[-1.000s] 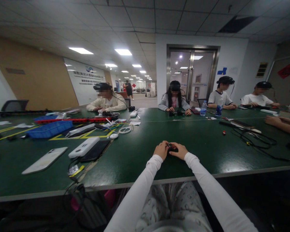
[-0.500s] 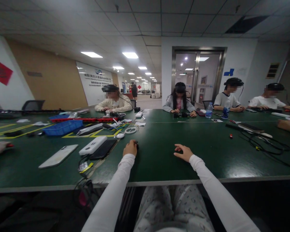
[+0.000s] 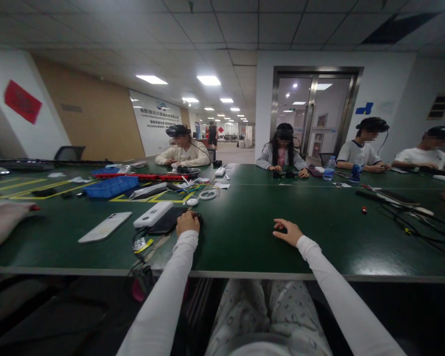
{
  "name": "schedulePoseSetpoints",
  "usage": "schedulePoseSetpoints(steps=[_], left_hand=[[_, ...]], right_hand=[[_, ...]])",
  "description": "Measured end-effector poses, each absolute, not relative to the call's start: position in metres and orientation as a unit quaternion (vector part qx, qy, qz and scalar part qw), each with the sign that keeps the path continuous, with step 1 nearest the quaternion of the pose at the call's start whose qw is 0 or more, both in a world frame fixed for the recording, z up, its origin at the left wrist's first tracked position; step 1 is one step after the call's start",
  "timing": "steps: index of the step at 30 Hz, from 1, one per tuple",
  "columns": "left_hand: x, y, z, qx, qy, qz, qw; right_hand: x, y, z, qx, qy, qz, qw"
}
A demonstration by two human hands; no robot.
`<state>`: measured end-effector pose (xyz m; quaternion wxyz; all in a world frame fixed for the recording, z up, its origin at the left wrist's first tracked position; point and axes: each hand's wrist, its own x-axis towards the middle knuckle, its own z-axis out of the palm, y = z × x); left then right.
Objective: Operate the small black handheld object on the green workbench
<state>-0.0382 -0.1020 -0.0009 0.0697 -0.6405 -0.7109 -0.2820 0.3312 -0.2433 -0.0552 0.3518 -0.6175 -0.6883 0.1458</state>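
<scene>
My left hand is closed round a small black object, most of it hidden by the fingers, at the right edge of a flat black item. Beside that lies a white power bank, with a white phone further left. My right hand is held over the green table, fingers apart and curved, holding nothing.
A blue tray, coloured wires and a white cable coil lie beyond my left hand. Black cables and a small red object are at right. Several people sit round the table; another person's arm rests at far left.
My left hand has moved left with the black object, up to the flat black item. The view has shifted slightly left. The arm at far left reaches further in.
</scene>
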Motion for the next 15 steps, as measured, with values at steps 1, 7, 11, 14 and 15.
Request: schedulePoseSetpoints(steps=[1,7,11,14,15], left_hand=[[-0.0385,-0.1017,-0.0016,-0.642,-0.710,-0.279,0.072],[-0.0387,-0.1001,-0.0048,-0.658,-0.701,-0.264,0.076],[-0.0387,-0.0982,-0.0059,-0.663,-0.701,-0.255,0.068],[-0.0391,-0.0964,-0.0070,-0.663,-0.700,-0.257,0.068],[-0.0393,-0.0959,-0.0075,-0.663,-0.700,-0.258,0.067]], right_hand=[[0.3311,-0.2439,-0.0543,-0.619,-0.688,0.147,0.349],[0.3320,-0.2455,-0.0516,-0.622,-0.690,0.151,0.338],[0.3328,-0.2451,-0.0518,-0.622,-0.691,0.147,0.337],[0.3330,-0.2451,-0.0516,-0.620,-0.694,0.144,0.337],[0.3329,-0.2453,-0.0514,-0.620,-0.694,0.144,0.337]])
